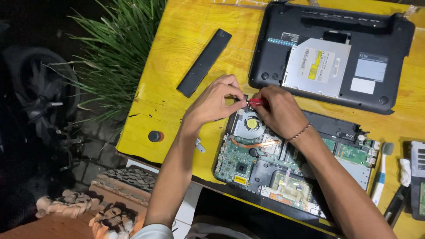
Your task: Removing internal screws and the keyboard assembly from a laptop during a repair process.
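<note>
- On the yellow table, an opened laptop lies with its green circuit board and fan bare; it looks stiff but fragile, best held by its black edges.
- Left hand arches over the laptop's top corner, fingertips pressed together against the tool tip.
- Right hand pinches the red screwdriver, a light, rigid tool gripped at its handle, just above the fan.

right hand hides the red tool's tip and the open laptop's 12 o'clock corner | laptop's 5 o'clock edge covered by forearm | grey device at 3 o'clock cut by frame | black case's top edge cropped
</note>
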